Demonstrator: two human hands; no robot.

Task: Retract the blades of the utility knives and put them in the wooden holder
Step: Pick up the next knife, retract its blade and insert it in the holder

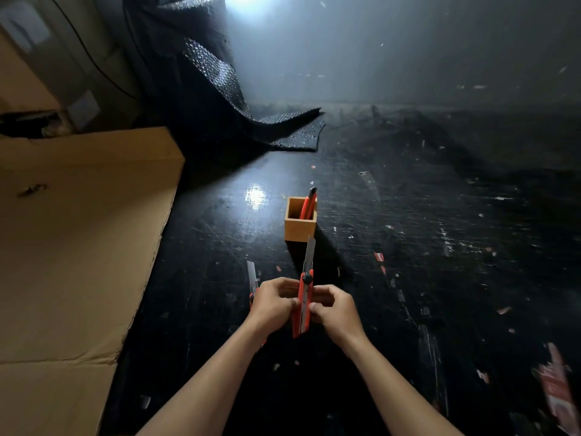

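Both hands hold one red utility knife (303,305) upright above the dark floor, its silver blade (309,254) extended and pointing toward the wooden holder (300,228). My left hand (273,298) grips the knife's left side and my right hand (333,305) grips its right side. The black lock wheel sits at the top of the handle. A second red knife (253,280) with its blade out lies on the floor, partly hidden behind my left hand. Another red knife (309,204) stands inside the holder, leaning to its right corner.
Flattened cardboard (78,247) covers the floor on the left. A black bubble-wrap sheet (239,111) hangs down at the back. Paper scraps and bits of red tape litter the dark floor, with a larger red-and-white scrap (556,385) at the lower right.
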